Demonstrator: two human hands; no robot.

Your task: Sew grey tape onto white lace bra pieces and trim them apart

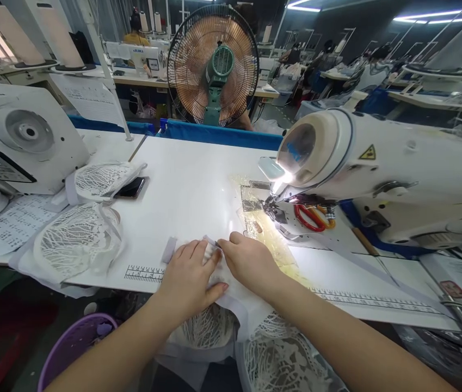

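Note:
A white lace bra piece (251, 313) lies over the table's front edge, its lace cups hanging down toward my lap. My left hand (190, 275) presses its bent fingers on the fabric near the top, the thumb spread out to the side and holding the cloth. Close beside it, my right hand (251, 264) is closed in a pinch at the strip's edge. A small dark tip shows at its fingertips, too little of it visible to name. A pale strap end (168, 249) sticks out left of my left hand.
On the right stands a sewing machine (377, 147) with its lamp lit, and red-handled scissors (310, 218) under its arm. At left are more lace cups (71, 239), a phone (131, 188) and another machine (26, 130). A fan (214, 65) stands behind; a purple basket (71, 337) sits below.

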